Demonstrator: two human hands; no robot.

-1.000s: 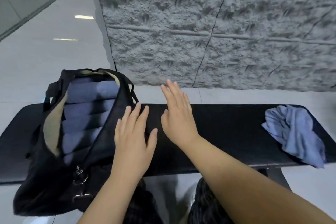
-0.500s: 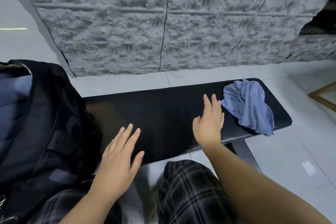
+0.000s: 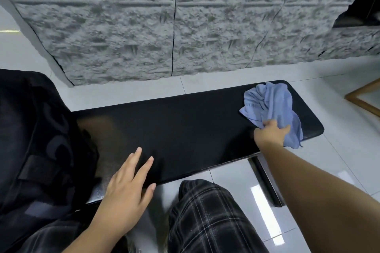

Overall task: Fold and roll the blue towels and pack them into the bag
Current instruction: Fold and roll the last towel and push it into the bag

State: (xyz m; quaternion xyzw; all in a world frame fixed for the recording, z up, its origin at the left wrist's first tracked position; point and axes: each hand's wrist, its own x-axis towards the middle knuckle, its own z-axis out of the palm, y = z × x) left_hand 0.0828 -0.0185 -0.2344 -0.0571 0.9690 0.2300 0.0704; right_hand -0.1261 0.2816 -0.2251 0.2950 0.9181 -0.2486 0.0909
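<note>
bag (image 3: 41, 139) contents hidden | right hand (image 3: 271, 132) grips towel (image 3: 271, 104)

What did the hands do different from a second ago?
The right hand went from beside the bag out along the bench to its right end and took hold of the crumpled blue towel. The left hand stayed open and flat near the bag. The towel lies in the same spot, not lifted.

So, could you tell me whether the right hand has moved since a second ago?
Yes. The right hand has gone right along the black bench to its far end, where it now grips the crumpled blue towel.
</note>
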